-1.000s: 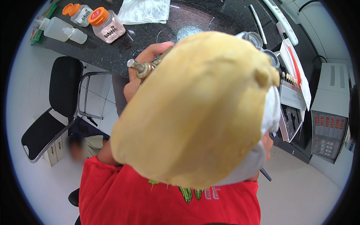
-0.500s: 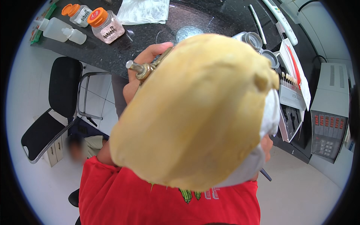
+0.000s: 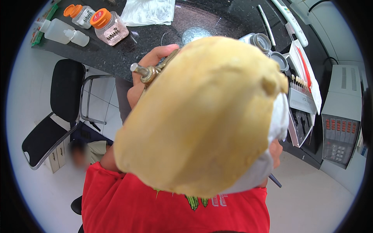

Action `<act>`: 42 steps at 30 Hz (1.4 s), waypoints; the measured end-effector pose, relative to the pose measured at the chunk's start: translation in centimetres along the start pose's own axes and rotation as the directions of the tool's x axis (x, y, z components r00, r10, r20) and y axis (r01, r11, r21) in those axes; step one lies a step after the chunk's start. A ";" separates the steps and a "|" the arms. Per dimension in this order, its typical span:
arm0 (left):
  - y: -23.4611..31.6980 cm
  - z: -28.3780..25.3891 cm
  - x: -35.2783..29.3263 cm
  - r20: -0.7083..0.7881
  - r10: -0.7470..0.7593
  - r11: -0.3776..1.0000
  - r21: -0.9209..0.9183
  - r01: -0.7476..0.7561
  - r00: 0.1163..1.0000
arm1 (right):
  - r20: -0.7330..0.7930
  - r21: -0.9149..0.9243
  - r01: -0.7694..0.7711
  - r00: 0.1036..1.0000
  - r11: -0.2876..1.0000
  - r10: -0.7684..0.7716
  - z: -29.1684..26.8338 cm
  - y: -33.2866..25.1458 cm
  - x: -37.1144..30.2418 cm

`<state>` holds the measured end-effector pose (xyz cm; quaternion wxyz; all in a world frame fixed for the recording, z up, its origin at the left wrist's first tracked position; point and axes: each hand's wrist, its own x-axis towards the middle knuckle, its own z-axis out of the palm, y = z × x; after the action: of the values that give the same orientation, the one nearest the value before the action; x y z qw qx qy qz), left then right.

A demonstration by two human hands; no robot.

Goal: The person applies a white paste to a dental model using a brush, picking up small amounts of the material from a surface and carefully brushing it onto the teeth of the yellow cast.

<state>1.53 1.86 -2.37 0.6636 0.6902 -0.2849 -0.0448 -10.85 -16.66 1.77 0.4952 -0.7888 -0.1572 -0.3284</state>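
A big yellow plaster dental cast fills the middle of the head view, close and slightly blurred. It is mounted on a brass-coloured metal articulator, whose bolt juts out at the cast's upper left. My left hand is closed around that metal part, thumb and fingers partly covered by the cast. White plaster-like material shows along the cast's right and lower right edge. Behind that edge only a bit of my right hand shows. Below it sticks out the end of a slim dark-handled tool; the grip itself is hidden.
On the black speckled counter stand orange-capped jars, white bottles and white tissue. To the right lie small round containers, a tooth shade guide and a grey device. A black chair is at left; a person is beyond.
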 end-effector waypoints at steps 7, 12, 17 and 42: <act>0.3 0.0 0.0 0.012 0.009 1.000 0.006 -0.009 1.000 | -0.004 -0.002 -0.005 1.000 1.000 0.005 0.0 -0.1 0.0; 0.9 0.2 -0.2 0.039 0.027 1.000 0.016 -0.027 0.999 | -0.007 -0.023 -0.011 1.000 1.000 0.011 0.0 -0.1 0.1; 1.7 0.2 -0.5 0.070 0.045 0.999 0.019 -0.046 0.997 | -0.012 -0.029 -0.013 1.000 0.999 0.013 0.0 -0.2 0.1; 2.2 1.6 -1.0 0.038 0.087 0.995 -0.061 -0.085 0.996 | -0.327 0.027 -0.580 0.764 0.814 0.556 -6.0 -2.3 -4.4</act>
<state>-0.76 1.00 -0.84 0.6794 0.6562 -0.3261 -0.0386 -17.63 -20.58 2.15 0.5598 -0.7533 0.1839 -0.2921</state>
